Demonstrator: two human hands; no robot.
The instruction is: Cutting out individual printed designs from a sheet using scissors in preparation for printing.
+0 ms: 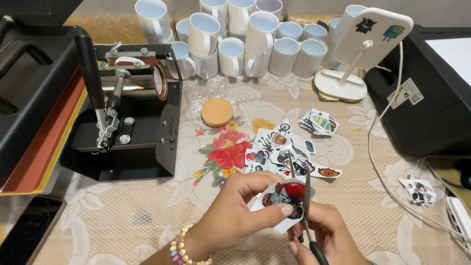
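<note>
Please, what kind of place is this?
Probably a small home workshop for printing mugs: a mug heat press, many blank white mugs, and cut printed stickers on a tablecloth.

Glossy white ceramic mugs [230, 56], a matt round cork coaster [217, 112], thin metal scissor blades [305, 189] and printed paper cut-outs [284, 196] on patterned lace-like tablecloth [122, 211].
</note>
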